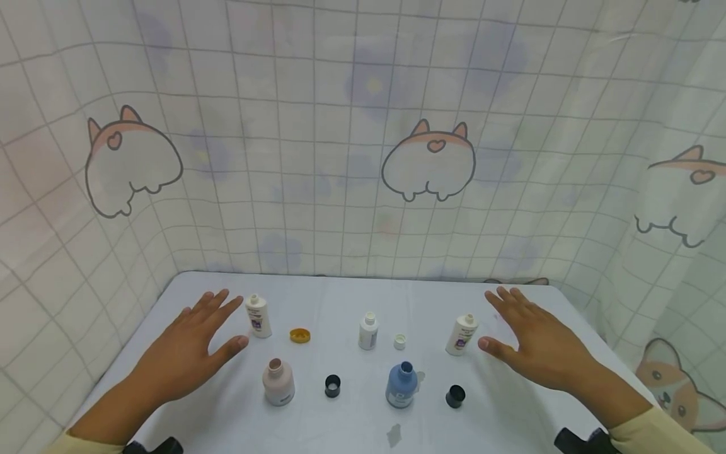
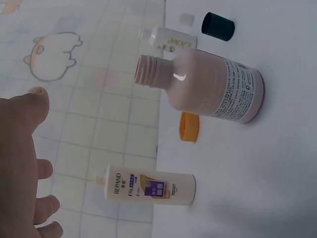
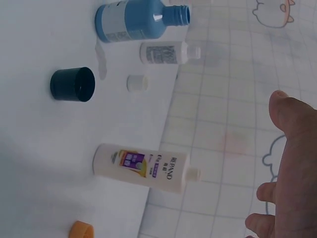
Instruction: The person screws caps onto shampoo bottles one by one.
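Note:
Both hands hover over the table with fingers spread, holding nothing. The left hand (image 1: 190, 350) is at the left, its fingertips beside a white REPAND bottle (image 1: 258, 317). Before its thumb stand an uncapped pink bottle (image 1: 278, 384) and an orange cap (image 1: 300, 336). On the other side, the right hand (image 1: 539, 347) has its thumb near a second white REPAND bottle (image 1: 462, 335). An uncapped blue bottle (image 1: 401, 388) and a black cap (image 1: 455, 396) are further left of it. In the right wrist view another orange cap (image 3: 80, 231) shows at the lower edge.
Between the hands are a small white bottle (image 1: 368, 333), a white cap (image 1: 399, 342) and another black cap (image 1: 333, 386). A wet patch (image 1: 394, 435) marks the white table (image 1: 351, 429) near its front. A gridded curtain (image 1: 317, 208) hangs behind and at both sides.

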`<act>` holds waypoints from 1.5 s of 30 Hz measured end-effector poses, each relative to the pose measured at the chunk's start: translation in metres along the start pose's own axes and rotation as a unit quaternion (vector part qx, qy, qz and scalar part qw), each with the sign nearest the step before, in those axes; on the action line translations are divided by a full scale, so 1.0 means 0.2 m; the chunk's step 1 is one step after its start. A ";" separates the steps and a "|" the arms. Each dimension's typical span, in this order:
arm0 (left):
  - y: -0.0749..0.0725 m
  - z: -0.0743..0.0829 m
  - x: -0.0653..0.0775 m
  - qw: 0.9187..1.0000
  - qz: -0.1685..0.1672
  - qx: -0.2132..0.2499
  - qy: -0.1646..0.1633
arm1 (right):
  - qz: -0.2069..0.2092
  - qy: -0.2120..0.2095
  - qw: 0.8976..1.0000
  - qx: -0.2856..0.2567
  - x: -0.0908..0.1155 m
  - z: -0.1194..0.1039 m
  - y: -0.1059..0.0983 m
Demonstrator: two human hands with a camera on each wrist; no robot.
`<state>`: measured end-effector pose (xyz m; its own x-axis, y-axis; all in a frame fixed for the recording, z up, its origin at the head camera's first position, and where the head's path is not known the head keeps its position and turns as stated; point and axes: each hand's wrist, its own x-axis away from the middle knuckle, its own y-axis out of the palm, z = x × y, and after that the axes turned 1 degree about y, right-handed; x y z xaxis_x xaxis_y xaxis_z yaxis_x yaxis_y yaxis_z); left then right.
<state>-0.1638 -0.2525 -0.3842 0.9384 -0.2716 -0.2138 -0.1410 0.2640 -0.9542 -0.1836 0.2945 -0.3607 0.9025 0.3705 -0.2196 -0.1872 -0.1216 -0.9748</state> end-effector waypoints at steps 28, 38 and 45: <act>0.14 -0.04 0.07 0.982 -0.019 0.184 -0.021 | -0.018 0.025 0.999 -0.028 0.00 -0.06 0.01; 0.23 -0.02 0.06 0.971 -0.039 0.233 -0.027 | -0.019 0.044 0.995 -0.086 0.00 -0.08 0.01; 0.28 -0.01 0.06 0.956 -0.072 0.282 -0.043 | -0.018 0.048 0.992 -0.113 -0.01 -0.09 0.02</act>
<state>-0.1608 -0.2429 -0.4400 0.9611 -0.2722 -0.0475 0.1618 0.6936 -0.7020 -0.1785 0.2771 -0.3637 0.9419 0.2901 -0.1694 -0.0723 -0.3175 -0.9455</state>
